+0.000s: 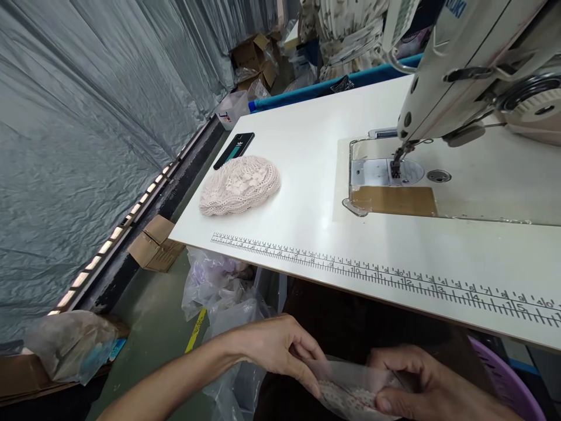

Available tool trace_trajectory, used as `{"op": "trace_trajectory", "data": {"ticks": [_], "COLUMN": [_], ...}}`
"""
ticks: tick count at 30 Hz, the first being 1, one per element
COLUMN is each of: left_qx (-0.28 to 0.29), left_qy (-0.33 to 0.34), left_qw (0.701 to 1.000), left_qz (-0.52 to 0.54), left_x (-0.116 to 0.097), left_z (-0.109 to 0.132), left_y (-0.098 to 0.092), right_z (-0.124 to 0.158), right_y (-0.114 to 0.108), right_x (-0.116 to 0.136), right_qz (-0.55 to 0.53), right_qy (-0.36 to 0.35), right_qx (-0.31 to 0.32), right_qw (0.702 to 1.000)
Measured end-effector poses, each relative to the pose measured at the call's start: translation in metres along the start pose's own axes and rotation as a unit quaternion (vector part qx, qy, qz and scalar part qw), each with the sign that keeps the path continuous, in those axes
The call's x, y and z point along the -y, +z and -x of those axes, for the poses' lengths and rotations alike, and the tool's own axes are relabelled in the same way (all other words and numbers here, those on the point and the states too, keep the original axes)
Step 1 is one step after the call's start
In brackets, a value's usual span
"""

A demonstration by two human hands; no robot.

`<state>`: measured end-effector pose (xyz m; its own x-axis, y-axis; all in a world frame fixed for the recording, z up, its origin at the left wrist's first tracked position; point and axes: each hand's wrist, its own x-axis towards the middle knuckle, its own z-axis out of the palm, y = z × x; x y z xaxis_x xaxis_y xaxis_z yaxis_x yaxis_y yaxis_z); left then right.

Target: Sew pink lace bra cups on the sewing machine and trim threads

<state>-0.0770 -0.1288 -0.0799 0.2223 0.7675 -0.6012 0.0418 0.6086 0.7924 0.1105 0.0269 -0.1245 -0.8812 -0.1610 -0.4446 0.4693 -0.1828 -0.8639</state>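
Note:
Below the table's front edge, a clear plastic bag (344,374) with pale, patterned material inside is stretched between my two hands over my lap. My left hand (287,351) pinches the bag's left side. On the right side, my right hand (414,380) grips it between thumb and fingers. The lower part of the bag runs out of view. On the white table, a cream crocheted lace piece (241,186) lies bunched up, away from both hands.
A sewing machine (456,76) stands on the white table (302,204), whose front edge carries a printed ruler. Beside the lace lies a black phone (234,149). Plastic bags (219,280) and a cardboard box (155,242) sit below left; a purple basket (508,380) is at lower right.

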Motion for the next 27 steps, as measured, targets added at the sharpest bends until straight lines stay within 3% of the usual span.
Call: {"op": "trace_trajectory", "data": {"ticks": [9, 16, 27], "left_qx": [0.005, 0.008, -0.004], "left_qy": [0.009, 0.009, -0.009], "left_qw": [0.999, 1.0, 1.0], "left_qz": [-0.046, -0.028, -0.021], "left_x": [0.001, 0.001, -0.003], "left_z": [-0.009, -0.006, -0.001], "left_y": [0.009, 0.007, 0.005], "right_z": [0.003, 0.002, 0.009], "right_y": [0.005, 0.004, 0.013], "right_x": [0.008, 0.003, 0.016], "right_qz": [0.033, 0.075, 0.178], "right_qy": [-0.029, -0.002, 0.04], "right_qx": [0.0, 0.006, -0.067], "right_qw": [0.999, 0.997, 0.981]}}
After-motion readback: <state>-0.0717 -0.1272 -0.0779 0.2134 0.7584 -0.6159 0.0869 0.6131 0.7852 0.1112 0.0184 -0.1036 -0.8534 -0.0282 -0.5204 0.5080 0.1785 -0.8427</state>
